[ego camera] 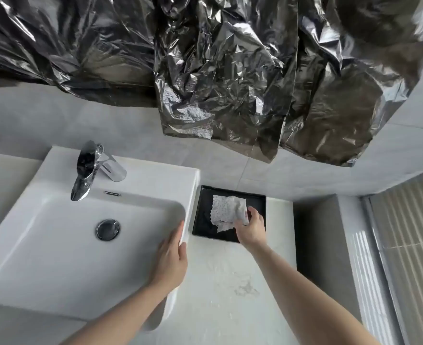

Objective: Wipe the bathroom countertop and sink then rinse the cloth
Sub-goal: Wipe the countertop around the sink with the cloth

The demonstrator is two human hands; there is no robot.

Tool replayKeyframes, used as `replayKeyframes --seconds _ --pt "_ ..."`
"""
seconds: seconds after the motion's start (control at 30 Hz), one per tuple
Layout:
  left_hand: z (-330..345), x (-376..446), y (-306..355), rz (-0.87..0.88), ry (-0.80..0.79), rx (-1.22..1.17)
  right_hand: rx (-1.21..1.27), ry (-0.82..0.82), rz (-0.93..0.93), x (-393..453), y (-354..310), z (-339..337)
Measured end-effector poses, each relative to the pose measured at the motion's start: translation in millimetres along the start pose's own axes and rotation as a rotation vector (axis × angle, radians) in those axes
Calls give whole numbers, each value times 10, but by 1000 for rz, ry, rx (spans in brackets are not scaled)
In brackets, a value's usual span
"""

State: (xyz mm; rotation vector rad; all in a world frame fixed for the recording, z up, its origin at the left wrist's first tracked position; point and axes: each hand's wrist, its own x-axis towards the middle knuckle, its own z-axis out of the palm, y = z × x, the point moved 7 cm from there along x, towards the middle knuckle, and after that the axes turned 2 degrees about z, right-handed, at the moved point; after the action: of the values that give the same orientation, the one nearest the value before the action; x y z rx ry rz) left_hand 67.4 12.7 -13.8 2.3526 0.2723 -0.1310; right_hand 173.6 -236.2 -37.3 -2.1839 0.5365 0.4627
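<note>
Right hand [251, 229], centre-right of frame, pinches the white cloth [226, 211] over the black tray [205, 220]. Left hand [171, 260], fingers together, rests on the sink [56, 257] rim.

Two bare forearms are seen entering from the lower edge of the view, each ending in a bare hand. No sleeve is seen on either arm; both are uncovered from the frame edge to the wrist. The left hand [171, 257] is shown from the back, with a broad flat back, a thumb set apart from the fingers and short nails barely made out. The right hand [251, 227] is likewise shown from the back, its knuckles forming a low ridge just behind the grip, and its fingertips are partly hidden. The forearms are slender and smooth, widening slightly away from the wrists.
</note>
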Motion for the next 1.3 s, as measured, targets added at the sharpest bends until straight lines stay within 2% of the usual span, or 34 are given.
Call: replayKeyframes --seconds 0.17,0.47,0.6,0.77,0.97,1.1,1.2,1.3 --pt "8 -80 17 58 206 119 -74 -33 68 310 -17 121" --pt "27 -62 6 82 236 135 149 1 286 573 60 198" --pt "45 -48 -9 92 243 142 211 -9 227 552 -104 135" --pt "81 -45 -62 54 230 92 370 -137 46 216 -369 -16" --pt "119 -41 -98 22 211 50 609 -65 36 -421 16 -416" --pt "123 -36 -75 31 228 56 511 8 130 -720 717 -537" --pt "144 -28 -110 19 231 74 281 90 203 -829 1373 -558" --pt "172 3 -169 35 237 64 41 196 200 -881 1716 -655"
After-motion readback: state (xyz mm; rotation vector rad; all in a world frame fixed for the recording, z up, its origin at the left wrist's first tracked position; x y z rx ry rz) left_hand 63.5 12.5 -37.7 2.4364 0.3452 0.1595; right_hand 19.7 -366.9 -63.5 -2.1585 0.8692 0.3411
